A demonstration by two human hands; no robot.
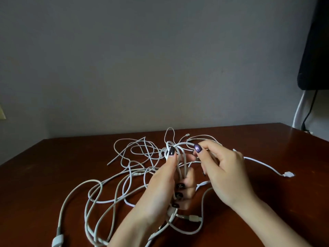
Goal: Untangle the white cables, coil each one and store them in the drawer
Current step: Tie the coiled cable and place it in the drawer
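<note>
Corner plug [57, 241]: white block on the worktop at the bottom-left edge of the view, with a grey-white lead curving away toward the middle.
Worktop [44, 166]: dark reddish-brown wood with a glossy face. It carries all the items below.
Flat connector [195, 219]: pale plug end lying on the wood just beside the left wrist, on a loop that runs under the forearm.
Left hand [160, 189]: raised above the worktop, palm turned inward. The fingers are curled round several turns of white cable and the thumb is upright, pressing the top of the bundle (nails dark-polished).
Held coil [185, 158]: a few upright loops of white cable gathered in the left hand, clear of the wood at the top. The strands below trail down into the heap.
Right hand [222, 168]: just right of the coil, thumb and fingers pinching a strand where it arches over from the bundle.
White cables [138, 173]: a loose tangle spread across the middle of the worktop, from the near-left edge to behind the hands. Many loops cross each other (the count of separate cables cannot be told).
Right connector [288, 174]: white plug lying flat, well apart from the heap, at the end of a cable running out from behind the right hand.
Wall [142, 59]: plain grey, behind the far edge.
Dark panel [315, 50]: black object at the upper right.
Hanging cords [299, 111]: one white and one black, dropping below the panel.
</note>
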